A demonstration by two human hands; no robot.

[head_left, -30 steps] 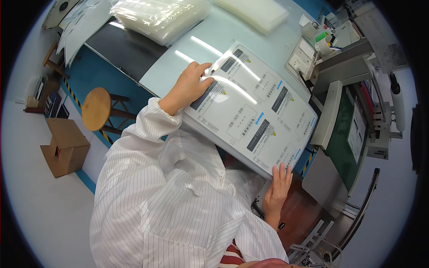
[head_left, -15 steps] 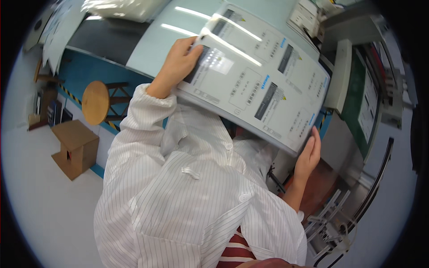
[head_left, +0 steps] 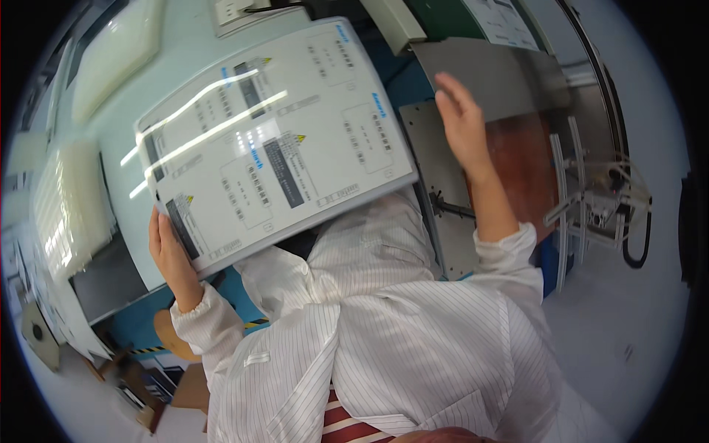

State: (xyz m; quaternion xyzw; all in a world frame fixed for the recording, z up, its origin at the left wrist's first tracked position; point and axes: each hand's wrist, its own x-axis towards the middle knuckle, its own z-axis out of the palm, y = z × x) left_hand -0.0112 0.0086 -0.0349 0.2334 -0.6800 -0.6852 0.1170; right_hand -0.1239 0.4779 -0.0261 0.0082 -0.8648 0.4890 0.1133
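A thick stack of printed clear-and-white sheets (head_left: 325, 96), with grey label blocks, blue marks and small yellow triangles, lies on the pale tabletop before me. Light streaks reflect off its glossy top. My left hand (head_left: 171, 255) grips the stack's near left corner, its fingers along the edge; the underside of that grip is hidden. Off to the right, my right hand (head_left: 464, 129) is in the air with fingers stretched out and nothing in it. It is apart from the stack, over the grey metal machine surface.
Bundles of translucent sheets (head_left: 74, 203) lie on the left of the pale table (head_left: 111, 151). A white socket box (head_left: 240, 11) stands at the back. On the right are a grey metal plate (head_left: 495, 77), a reddish-brown surface (head_left: 517, 170) and a metal-framed fixture (head_left: 591, 214).
My view has turned to the right. My right hand has let go of the stack's right corner and moved away from it. My left hand stays on the left edge.
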